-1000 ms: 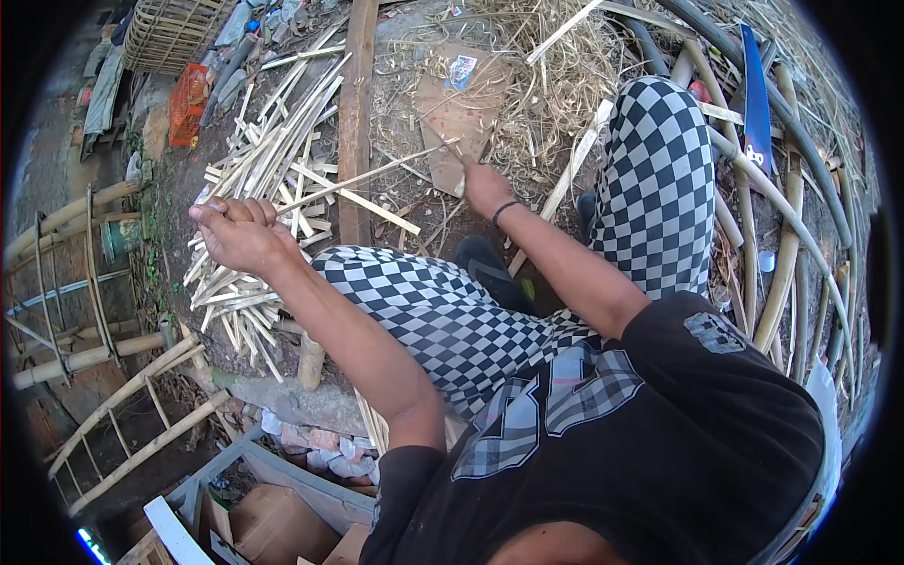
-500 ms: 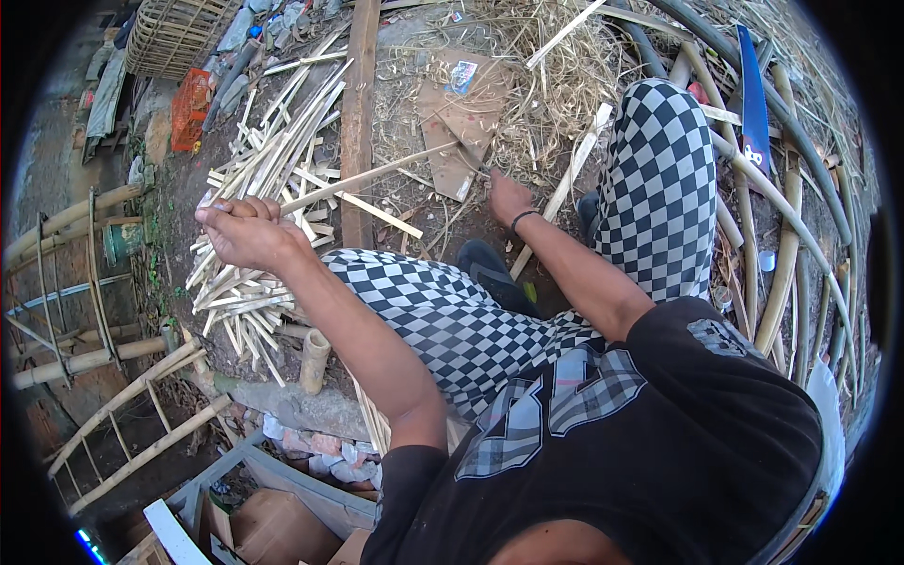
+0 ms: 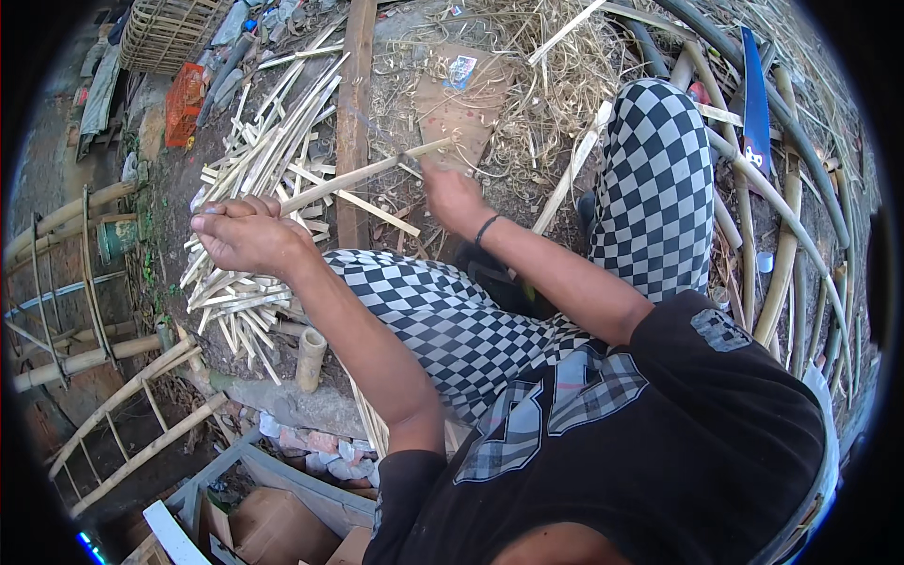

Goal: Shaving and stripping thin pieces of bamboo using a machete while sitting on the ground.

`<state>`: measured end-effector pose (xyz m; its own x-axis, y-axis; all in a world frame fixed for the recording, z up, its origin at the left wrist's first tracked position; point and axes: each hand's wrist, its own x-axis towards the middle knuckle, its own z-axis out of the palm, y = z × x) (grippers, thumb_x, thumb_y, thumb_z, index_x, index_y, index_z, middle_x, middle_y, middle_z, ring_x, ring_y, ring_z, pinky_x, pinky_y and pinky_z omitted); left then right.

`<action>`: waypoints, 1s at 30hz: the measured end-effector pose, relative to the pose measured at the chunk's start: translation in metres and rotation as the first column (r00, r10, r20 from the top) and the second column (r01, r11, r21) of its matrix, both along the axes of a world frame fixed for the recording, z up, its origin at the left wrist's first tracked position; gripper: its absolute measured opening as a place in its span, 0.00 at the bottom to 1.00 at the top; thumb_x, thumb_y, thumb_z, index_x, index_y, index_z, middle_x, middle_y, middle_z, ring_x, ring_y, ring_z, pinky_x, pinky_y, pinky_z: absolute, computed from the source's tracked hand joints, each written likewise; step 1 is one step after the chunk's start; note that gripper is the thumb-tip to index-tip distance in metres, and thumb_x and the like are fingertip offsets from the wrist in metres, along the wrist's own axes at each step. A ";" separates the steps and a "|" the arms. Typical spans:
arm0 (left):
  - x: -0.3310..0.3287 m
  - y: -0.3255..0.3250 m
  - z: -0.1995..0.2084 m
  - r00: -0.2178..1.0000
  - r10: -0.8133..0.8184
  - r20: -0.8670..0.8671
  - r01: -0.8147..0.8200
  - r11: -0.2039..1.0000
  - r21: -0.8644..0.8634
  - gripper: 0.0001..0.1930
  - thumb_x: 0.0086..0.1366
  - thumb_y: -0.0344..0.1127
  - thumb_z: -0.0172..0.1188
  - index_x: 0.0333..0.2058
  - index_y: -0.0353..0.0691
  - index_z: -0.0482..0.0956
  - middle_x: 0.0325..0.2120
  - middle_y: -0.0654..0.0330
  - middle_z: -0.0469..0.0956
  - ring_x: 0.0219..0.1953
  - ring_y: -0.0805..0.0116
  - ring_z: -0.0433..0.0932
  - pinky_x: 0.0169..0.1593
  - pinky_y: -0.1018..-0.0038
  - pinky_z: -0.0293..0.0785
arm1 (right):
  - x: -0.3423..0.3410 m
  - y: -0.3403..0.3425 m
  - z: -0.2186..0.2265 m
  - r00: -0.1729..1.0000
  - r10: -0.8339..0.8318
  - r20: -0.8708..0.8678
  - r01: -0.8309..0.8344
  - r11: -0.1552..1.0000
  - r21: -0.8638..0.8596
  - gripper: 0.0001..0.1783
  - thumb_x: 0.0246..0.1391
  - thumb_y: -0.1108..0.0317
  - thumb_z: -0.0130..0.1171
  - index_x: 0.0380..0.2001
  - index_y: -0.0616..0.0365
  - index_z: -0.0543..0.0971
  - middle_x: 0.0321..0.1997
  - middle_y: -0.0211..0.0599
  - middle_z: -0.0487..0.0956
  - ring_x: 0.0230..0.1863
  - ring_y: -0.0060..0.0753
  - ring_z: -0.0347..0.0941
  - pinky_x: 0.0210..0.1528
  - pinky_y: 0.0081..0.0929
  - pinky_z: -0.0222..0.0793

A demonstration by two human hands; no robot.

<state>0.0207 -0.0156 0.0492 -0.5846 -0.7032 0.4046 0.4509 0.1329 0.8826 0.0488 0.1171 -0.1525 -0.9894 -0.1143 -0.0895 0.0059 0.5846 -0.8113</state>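
Observation:
My left hand (image 3: pixel 247 235) is closed around one end of a pale bamboo strip (image 3: pixel 348 178), which slants up and to the right across my lap. My right hand (image 3: pixel 455 198), a dark band at its wrist, grips a knife whose handle is hidden by the fingers. Only a little of the knife's dark blade (image 3: pixel 407 162) shows, against the strip near its far end. A curled shaving hangs at that far tip. Beneath the tip lies a brown flat sheet (image 3: pixel 461 108), apparently cardboard, with a small label on it.
A heap of split bamboo strips (image 3: pixel 273 141) lies left of a long wooden plank (image 3: pixel 355 113). Shavings (image 3: pixel 565 89) cover the ground at the far right. A blue saw (image 3: pixel 753 104) rests among bamboo poles (image 3: pixel 786 217). A woven basket (image 3: pixel 169 36) stands at the far left.
My right hand has moved left, towards my left hand, bringing the knife blade back along the strip. My left hand has barely shifted and keeps its hold.

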 end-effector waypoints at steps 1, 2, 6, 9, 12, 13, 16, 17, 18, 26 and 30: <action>-0.001 -0.002 -0.002 1.000 -0.001 -0.001 0.001 1.000 0.001 0.19 0.78 0.46 0.38 0.26 0.44 0.59 0.10 0.71 0.52 0.11 0.79 0.48 0.14 0.79 0.47 | -0.003 0.004 -0.019 1.000 -0.001 -0.001 0.001 1.000 0.001 0.17 0.52 0.75 0.50 0.47 0.60 0.67 0.24 0.55 0.80 0.32 0.61 0.80 0.35 0.55 0.73; -0.002 -0.005 -0.003 0.999 0.047 0.005 -0.047 0.999 0.012 0.19 0.78 0.45 0.38 0.26 0.44 0.59 0.10 0.71 0.52 0.11 0.80 0.48 0.14 0.78 0.47 | -0.006 0.007 -0.026 0.998 -0.033 0.047 0.031 0.998 0.045 0.19 0.51 0.75 0.50 0.48 0.60 0.67 0.26 0.56 0.80 0.33 0.60 0.80 0.36 0.55 0.73; -0.002 -0.017 -0.008 0.997 0.081 0.009 -0.081 0.997 0.011 0.16 0.77 0.42 0.38 0.32 0.38 0.62 0.12 0.69 0.54 0.12 0.79 0.48 0.15 0.78 0.45 | -0.010 -0.001 -0.018 0.996 0.016 0.083 -0.023 0.996 0.088 0.20 0.51 0.76 0.48 0.50 0.60 0.67 0.28 0.59 0.80 0.36 0.60 0.80 0.38 0.55 0.73; 0.002 -0.014 -0.002 0.999 0.054 0.009 -0.054 0.999 0.005 0.17 0.78 0.43 0.38 0.30 0.40 0.61 0.12 0.70 0.53 0.11 0.80 0.48 0.15 0.78 0.45 | 0.003 -0.006 0.003 0.998 0.063 0.009 -0.063 0.997 0.035 0.16 0.53 0.75 0.47 0.47 0.59 0.69 0.28 0.60 0.80 0.35 0.62 0.79 0.38 0.56 0.72; -0.003 -0.009 0.000 0.999 0.049 -0.006 -0.050 0.999 -0.005 0.18 0.78 0.45 0.38 0.29 0.41 0.61 0.11 0.71 0.53 0.11 0.80 0.48 0.15 0.79 0.45 | 0.000 0.007 -0.053 0.999 -0.008 0.041 0.006 0.999 0.037 0.14 0.55 0.74 0.47 0.46 0.58 0.70 0.29 0.60 0.80 0.36 0.62 0.79 0.40 0.56 0.72; -0.005 -0.014 -0.002 0.999 0.052 0.012 -0.052 0.998 0.021 0.18 0.78 0.45 0.38 0.29 0.41 0.61 0.11 0.71 0.53 0.11 0.80 0.48 0.15 0.79 0.45 | -0.004 0.025 -0.082 0.991 -0.074 0.109 0.064 0.994 0.086 0.15 0.55 0.74 0.47 0.47 0.58 0.70 0.30 0.60 0.80 0.38 0.62 0.79 0.41 0.56 0.72; -0.005 -0.015 -0.003 0.998 0.059 0.035 -0.060 0.997 0.047 0.18 0.78 0.45 0.38 0.28 0.42 0.60 0.11 0.71 0.53 0.12 0.80 0.48 0.16 0.78 0.45 | -0.012 0.022 -0.090 0.971 -0.169 0.170 0.147 0.980 0.134 0.16 0.54 0.74 0.48 0.48 0.57 0.69 0.30 0.62 0.79 0.37 0.64 0.79 0.40 0.57 0.73; -0.004 -0.013 -0.004 0.996 0.074 0.047 -0.076 0.996 0.050 0.19 0.78 0.45 0.38 0.27 0.43 0.59 0.12 0.71 0.53 0.12 0.79 0.48 0.16 0.78 0.45 | -0.014 0.017 -0.087 0.967 -0.186 0.175 0.164 0.978 0.133 0.16 0.54 0.74 0.48 0.47 0.57 0.67 0.30 0.64 0.79 0.35 0.66 0.78 0.38 0.59 0.73; -0.001 -0.016 -0.003 0.995 0.086 0.049 -0.088 0.995 0.047 0.19 0.78 0.45 0.38 0.27 0.43 0.59 0.12 0.71 0.53 0.12 0.79 0.48 0.16 0.78 0.45 | -0.010 0.010 -0.072 0.969 -0.174 0.178 0.152 0.980 0.130 0.16 0.54 0.74 0.48 0.47 0.57 0.67 0.30 0.64 0.79 0.35 0.66 0.78 0.38 0.59 0.73; -0.005 -0.009 0.000 0.999 0.050 0.017 -0.051 0.998 0.032 0.20 0.78 0.45 0.38 0.24 0.45 0.57 0.12 0.70 0.52 0.13 0.79 0.48 0.17 0.78 0.45 | 0.003 0.043 -0.123 0.940 -0.231 0.249 0.184 0.962 0.200 0.15 0.56 0.73 0.47 0.48 0.57 0.69 0.37 0.61 0.81 0.43 0.63 0.79 0.44 0.58 0.73; 0.001 -0.017 -0.002 1.000 -0.016 0.004 0.016 0.996 0.093 0.17 0.77 0.44 0.40 0.27 0.43 0.62 0.16 0.69 0.56 0.17 0.77 0.52 0.23 0.76 0.54 | 0.008 0.033 -0.126 0.933 -0.178 0.313 0.115 0.971 0.208 0.14 0.56 0.71 0.49 0.46 0.62 0.70 0.39 0.62 0.80 0.45 0.65 0.78 0.48 0.58 0.71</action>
<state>0.0217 -0.0322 0.0472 -0.5976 -0.7283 0.3354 0.4485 0.0431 0.8927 0.0570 0.1497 -0.2781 -0.9058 0.0790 -0.4163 0.3495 0.6949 -0.6284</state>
